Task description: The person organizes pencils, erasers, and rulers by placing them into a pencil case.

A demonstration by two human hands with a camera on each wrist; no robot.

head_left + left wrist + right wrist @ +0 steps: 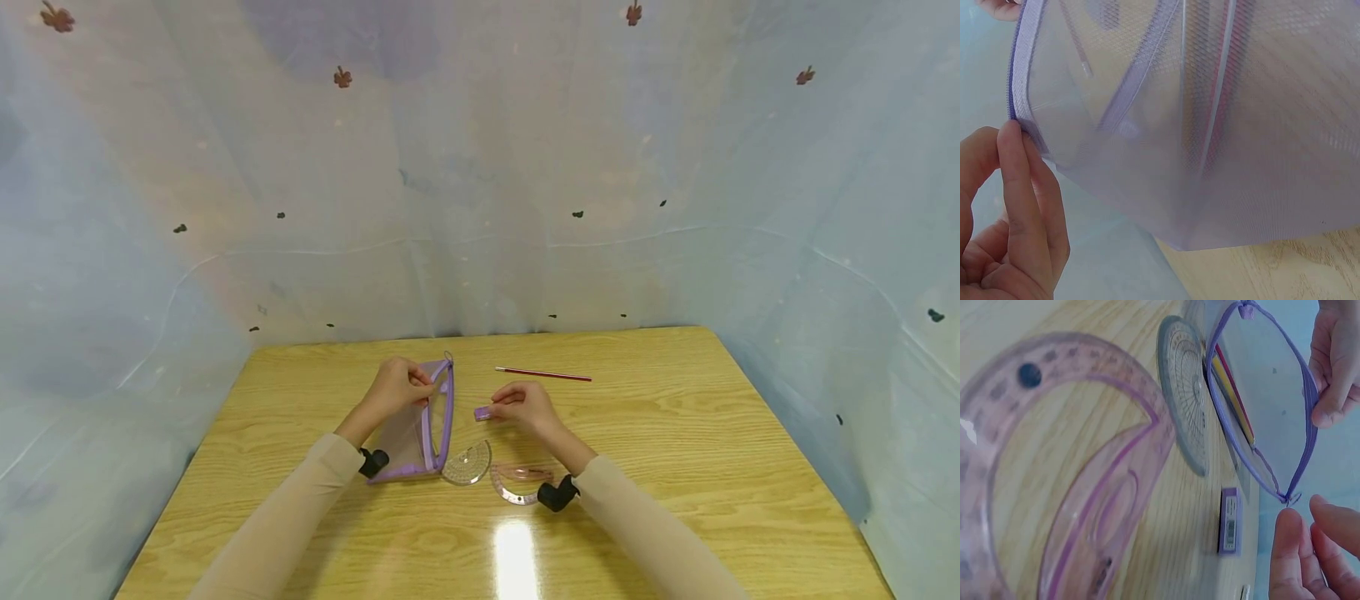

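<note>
My left hand [400,386] pinches the zippered edge of a lilac mesh pencil pouch [1260,187] between thumb and fingers, and the mouth of the pouch gapes wide. Inside it lie a yellow pencil [1227,384] and a red one, which also show through the mesh in the left wrist view. My right hand [525,406] hovers low over the table beside a small purple block [1229,520] with a barcode label. In the right wrist view the fingertips stand apart from the block, with thumb and fingers parted and nothing between them.
A clear half-round protractor [468,465] lies against the pouch's near corner. Beside it, under my right wrist, is a pink protractor [1085,356]. A dark red pencil [543,374] rests farther back on the wooden table [660,417]. Pale cloth [480,208] hangs around the table.
</note>
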